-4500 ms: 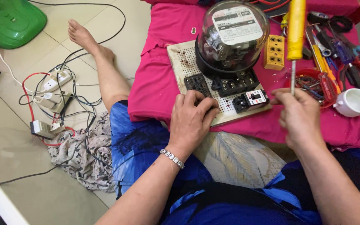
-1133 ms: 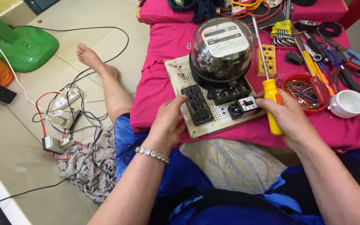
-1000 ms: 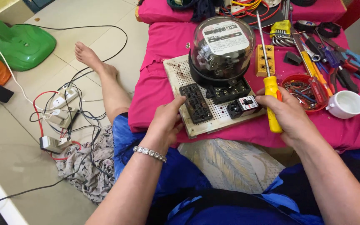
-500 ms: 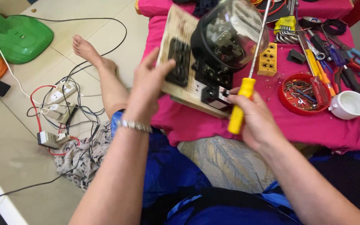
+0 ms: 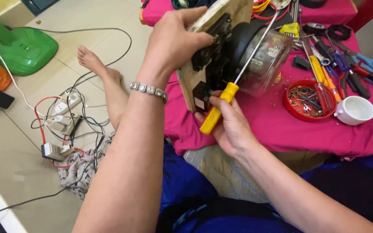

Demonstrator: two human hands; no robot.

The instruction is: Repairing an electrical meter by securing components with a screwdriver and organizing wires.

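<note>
At 6 o'clock, nearest the camera, the person's lap is seen, covered in blue cloth [image 5: 182,181], with both forearms rising from it. The right hand [image 5: 232,127] is closed around the yellow handle of a screwdriver [image 5: 216,113]; the handle is clamped between thumb and fingers, and the metal shaft runs toward 1 o'clock across the front of the board. The fingertips of the same hand also rest against the lower edge of the wooden board [image 5: 186,80].

The board is held tilted on edge, close to upright, above the pink cloth [image 5: 277,125] at about 12 o'clock. It is gripped at its upper edge by the left hand [image 5: 171,41], whose fingers are wrapped over the top and pressed onto the black sockets [image 5: 210,45] mounted on its face. A beaded bracelet [image 5: 148,89] is worn on the left wrist. A round meter under a clear dome [image 5: 264,56] is fixed to the board and projects toward 2 o'clock; the screwdriver shaft passes in front of it.

At 3 o'clock, on the pink cloth, a red dish of screws [image 5: 306,100] is placed, with a white cup [image 5: 354,110] just beside it. Further off, toward 1 to 2 o'clock, assorted hand tools [image 5: 346,64] are laid out, including pliers with coloured grips.

At 9 o'clock, on the tiled floor, a tangle of wires and power strips [image 5: 61,121] is seen near a bare foot [image 5: 92,62]. At 10 o'clock, furthest away, a green base [image 5: 24,49] stands on the floor.
</note>
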